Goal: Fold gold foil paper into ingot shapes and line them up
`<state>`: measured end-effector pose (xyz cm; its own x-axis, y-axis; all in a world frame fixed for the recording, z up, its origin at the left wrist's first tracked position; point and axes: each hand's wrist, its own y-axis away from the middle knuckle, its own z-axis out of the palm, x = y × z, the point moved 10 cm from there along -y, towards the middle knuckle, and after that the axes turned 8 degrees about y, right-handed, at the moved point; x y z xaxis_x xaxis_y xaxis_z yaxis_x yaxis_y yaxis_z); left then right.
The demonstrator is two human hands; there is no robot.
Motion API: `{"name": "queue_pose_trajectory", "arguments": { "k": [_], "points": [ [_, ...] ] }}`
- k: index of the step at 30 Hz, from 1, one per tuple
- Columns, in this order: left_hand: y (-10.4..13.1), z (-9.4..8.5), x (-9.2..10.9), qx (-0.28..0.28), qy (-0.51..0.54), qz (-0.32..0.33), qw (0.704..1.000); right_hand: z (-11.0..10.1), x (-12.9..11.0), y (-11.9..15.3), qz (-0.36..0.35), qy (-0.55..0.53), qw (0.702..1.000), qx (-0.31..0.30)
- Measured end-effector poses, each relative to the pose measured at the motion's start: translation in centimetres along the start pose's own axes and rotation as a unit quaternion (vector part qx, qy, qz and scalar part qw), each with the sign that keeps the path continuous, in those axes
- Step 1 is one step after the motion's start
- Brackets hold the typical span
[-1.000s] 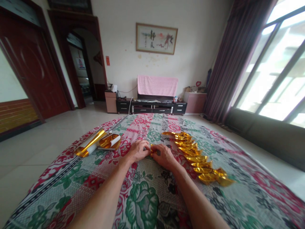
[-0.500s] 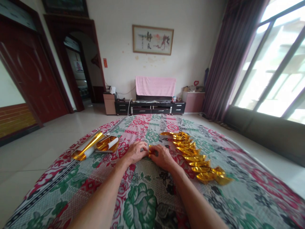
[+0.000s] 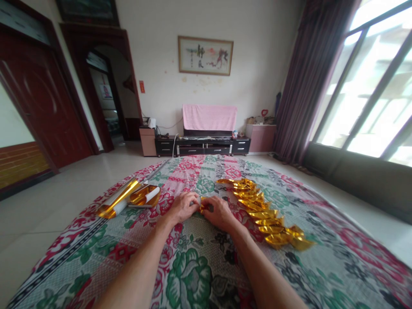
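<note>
Between my hands is a small piece of gold foil paper, mostly covered by the fingers. My left hand pinches its left side, thumb and fingertips together. From the other side my right hand grips it with curled fingers. To the right, a row of folded gold paper ingots runs from the middle of the table toward me, overlapping one another. On the left lie curled gold foil sheets with white backs, and next to them a smaller curled gold stack.
A flowered cloth covers the round table. Beyond it stand a low black TV cabinet and a screen under a pink cloth. Purple curtains hang beside the window at right; a red door is at left.
The view has tilted very slightly. Both hands stay in nearly the same place with the foil, their fingers shifting only a little. The ingots and the sheets have not moved.
</note>
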<state>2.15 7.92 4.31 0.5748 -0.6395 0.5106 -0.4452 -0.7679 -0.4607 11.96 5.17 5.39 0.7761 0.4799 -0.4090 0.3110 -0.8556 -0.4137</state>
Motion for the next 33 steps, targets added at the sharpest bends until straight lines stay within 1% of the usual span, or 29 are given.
{"name": "queue_pose_trajectory", "arguments": {
  "k": [5,13,18,28,33],
  "points": [
    [0.08,-0.18,0.36,0.006,-0.004,0.0,1.0,0.13,0.12,0.0,0.001,0.001,1.0,0.001],
    [-0.01,0.05,-0.21,0.011,-0.019,-0.02,1.0,0.11,0.09,-0.03,-0.002,-0.002,1.0,0.0],
    [-0.02,0.08,-0.12,0.018,-0.031,-0.021,0.999,0.1,0.24,0.02,0.003,-0.004,1.0,0.001],
    [0.0,0.37,-0.46,0.011,-0.038,-0.028,0.999,0.05,0.23,0.1,0.005,-0.008,1.0,0.002],
    [0.05,0.31,-0.28,0.011,-0.038,-0.028,0.999,0.14,0.25,0.05,-0.001,-0.006,1.0,0.004]
  ]
}}
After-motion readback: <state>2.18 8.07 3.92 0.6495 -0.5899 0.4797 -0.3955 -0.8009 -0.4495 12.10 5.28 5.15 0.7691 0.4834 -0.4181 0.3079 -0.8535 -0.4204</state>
